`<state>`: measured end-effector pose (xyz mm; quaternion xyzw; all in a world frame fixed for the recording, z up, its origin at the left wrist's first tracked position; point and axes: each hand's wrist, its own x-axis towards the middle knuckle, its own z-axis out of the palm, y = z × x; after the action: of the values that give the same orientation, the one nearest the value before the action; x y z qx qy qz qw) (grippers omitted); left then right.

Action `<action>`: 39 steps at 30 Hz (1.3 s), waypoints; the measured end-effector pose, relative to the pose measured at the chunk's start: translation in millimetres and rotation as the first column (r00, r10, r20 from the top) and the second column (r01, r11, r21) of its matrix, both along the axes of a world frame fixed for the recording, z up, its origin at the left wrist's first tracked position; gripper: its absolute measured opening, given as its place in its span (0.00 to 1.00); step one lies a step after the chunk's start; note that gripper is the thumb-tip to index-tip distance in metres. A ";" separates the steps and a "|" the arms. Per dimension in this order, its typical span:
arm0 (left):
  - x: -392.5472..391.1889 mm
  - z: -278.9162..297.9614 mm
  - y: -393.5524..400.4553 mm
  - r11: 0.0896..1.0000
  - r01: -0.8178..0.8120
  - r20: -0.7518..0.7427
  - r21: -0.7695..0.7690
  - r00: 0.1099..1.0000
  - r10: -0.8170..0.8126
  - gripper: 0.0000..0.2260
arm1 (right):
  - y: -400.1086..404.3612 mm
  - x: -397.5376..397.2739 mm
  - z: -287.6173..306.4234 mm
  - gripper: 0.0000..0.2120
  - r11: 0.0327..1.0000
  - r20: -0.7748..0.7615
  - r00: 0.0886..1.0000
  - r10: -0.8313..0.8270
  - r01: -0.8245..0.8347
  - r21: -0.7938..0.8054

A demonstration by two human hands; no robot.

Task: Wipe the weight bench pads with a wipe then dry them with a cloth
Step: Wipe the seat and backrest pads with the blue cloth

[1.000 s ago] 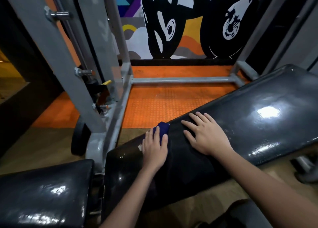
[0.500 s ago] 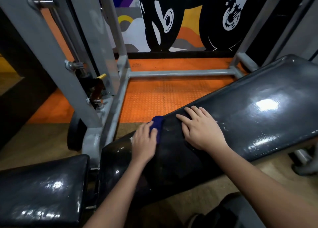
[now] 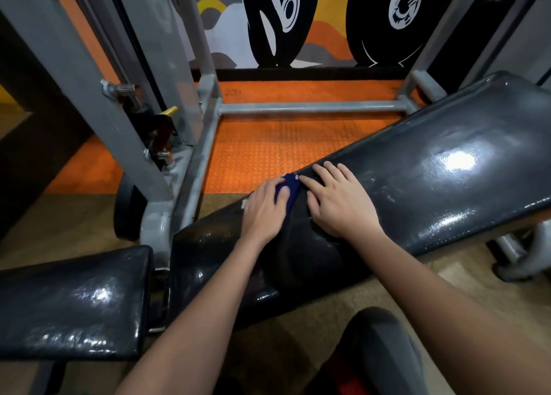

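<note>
Two bare hands are resting on the long black back pad (image 3: 417, 191), which is slanting from about seven o'clock up toward two o'clock. The left hand (image 3: 264, 211) is lying palm down near the pad's far edge, its fingers curling lightly over one dark blue cloth (image 3: 288, 187) and pressing it onto the vinyl. Only a small part of the cloth is showing, peeking out past the fingertips toward one o'clock; whether it is the wipe or the drying cloth cannot be told. The right hand (image 3: 340, 206) is lying just beside it at three o'clock, fingers spread flat and released, grasping nothing, its index fingertip almost touching the cloth.

Two pads are showing in all: the long one under the hands and one shorter seat pad (image 3: 74, 302) at eight o'clock, both glistening with bright reflections. One grey steel frame (image 3: 190, 156) is rising at eleven o'clock, with one crossbar (image 3: 310, 107) running along twelve o'clock over one orange studded floor mat (image 3: 268, 150). One painted mural (image 3: 313, 21) is filling the wall beyond.
</note>
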<state>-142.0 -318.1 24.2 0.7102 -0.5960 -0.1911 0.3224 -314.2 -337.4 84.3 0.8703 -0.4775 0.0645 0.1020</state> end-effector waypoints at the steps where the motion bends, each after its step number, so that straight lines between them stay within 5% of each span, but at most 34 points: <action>1: 16.3 -9.6 5.8 0.999 -0.028 0.025 0.022 0.999 0.027 0.19 | -0.8 0.4 0.0 0.26 1.000 0.000 1.000 -0.004 0.004 0.010; 9: 118.4 -62.7 59.8 0.877 -0.363 -0.033 0.315 0.919 0.392 0.22 | 1.4 2.6 -1.7 0.26 0.998 0.025 0.999 -0.043 0.042 0.044; 16: -14.4 0.9 13.4 0.991 -0.099 0.065 0.090 0.994 0.093 0.23 | 7.5 2.0 1.1 0.32 0.995 -0.007 0.999 -0.035 0.035 0.092; 19: -13.3 -6.3 35.8 1.000 -0.001 0.093 0.008 0.996 0.000 0.23 | 14.3 -0.6 3.8 0.31 0.990 -0.041 0.998 -0.057 0.062 0.123; 25: 100.2 -67.8 110.8 0.961 -0.239 -0.002 0.138 0.970 0.242 0.28 | 17.0 1.2 0.7 0.30 0.991 -0.082 0.995 -0.059 0.068 0.113; 29: 116.0 -68.3 73.7 0.882 -0.359 -0.016 0.304 0.924 0.382 0.26 | 17.3 -0.1 -1.5 0.30 0.995 -0.063 0.996 -0.056 0.062 0.085; 34: 21.3 -14.8 3.3 0.972 -0.154 0.061 0.178 0.988 0.145 0.23 | 1.8 1.0 8.2 0.28 0.996 -0.045 0.999 -0.027 0.031 0.080; 39: -19.4 -6.6 50.4 0.999 0.045 0.099 0.015 0.994 -0.047 0.23 | -36.9 -42.9 41.8 0.33 0.996 -0.181 0.984 -0.004 0.019 0.083</action>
<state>-161.4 -267.7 17.5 0.7069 -0.6263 -0.1665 0.2834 -357.1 -374.3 126.2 0.8733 -0.4735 -0.0354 0.1086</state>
